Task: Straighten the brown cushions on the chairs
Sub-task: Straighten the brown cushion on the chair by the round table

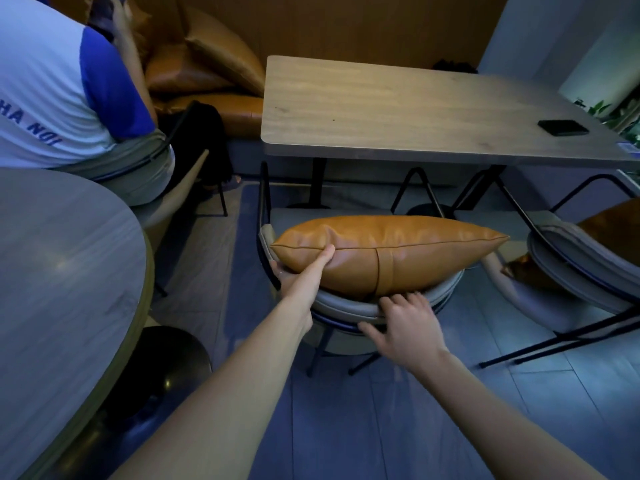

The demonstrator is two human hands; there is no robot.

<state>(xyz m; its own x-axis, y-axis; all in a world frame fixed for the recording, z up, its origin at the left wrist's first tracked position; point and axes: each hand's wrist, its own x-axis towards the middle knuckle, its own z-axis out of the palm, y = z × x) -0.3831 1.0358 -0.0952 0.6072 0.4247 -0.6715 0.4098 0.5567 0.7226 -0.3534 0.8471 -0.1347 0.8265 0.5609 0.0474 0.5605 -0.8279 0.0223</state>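
Left hand clamped on the left end of the brown cushion: thumb on top at the seam, fingers underneath against the chair's left arm. Right hand lies open, fingers spread, on the grey backrest rim of the chair, fingertips touching the cushion's lower edge near the centre strap; it grips nothing.

Cushion stands on edge against the backrest of the near chair, long axis left to right, seam on top, pointed right corner overhanging the chair's right side. Chair is tucked at the near edge of the rectangular wooden table; bare tabletop beyond, a dark phone near the right edge.

Left: round table close by, with a floor gap between it and the chair. Right: second chair, just beside, carrying another brown cushion.
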